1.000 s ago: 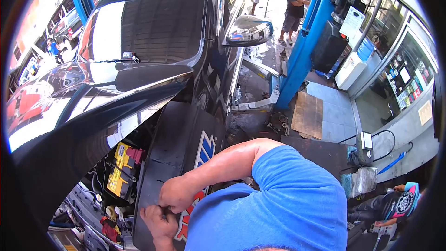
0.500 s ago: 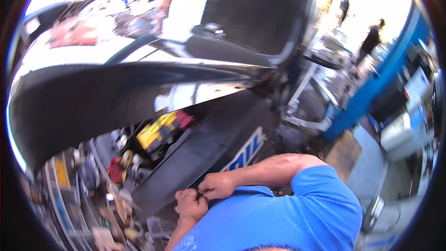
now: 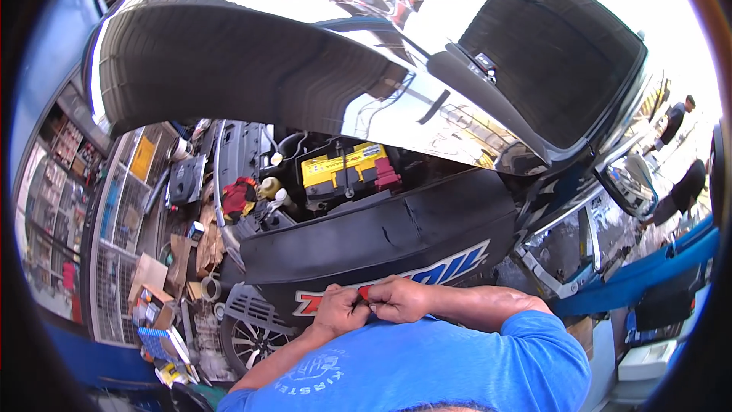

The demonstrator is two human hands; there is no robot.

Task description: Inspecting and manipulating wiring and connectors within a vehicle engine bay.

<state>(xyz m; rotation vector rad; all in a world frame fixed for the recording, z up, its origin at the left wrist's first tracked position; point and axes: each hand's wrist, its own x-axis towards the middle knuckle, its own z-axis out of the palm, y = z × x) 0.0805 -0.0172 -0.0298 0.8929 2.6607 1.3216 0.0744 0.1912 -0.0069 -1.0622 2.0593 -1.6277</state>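
Note:
My left hand and my right hand are close together in front of my chest. Both have curled fingers, pinched toward each other around something small and dark that I cannot make out. Just beyond them, a black fender cover with red, white and blue lettering drapes over the side of a car. Past it lies the open engine bay, where a battery with a yellow top and a dark red terminal cover sits. A red cloth rests near the front of the bay.
The raised hood arches over the engine bay. Below the cover is a wheel. Cardboard boxes and loose parts clutter the floor at left, beside a wire-mesh cabinet. At right are a blue lift arm and two people farther off.
My view has swung left and steadied, so the battery and cover appear farther right and more level. My hands remain together, pinched as before.

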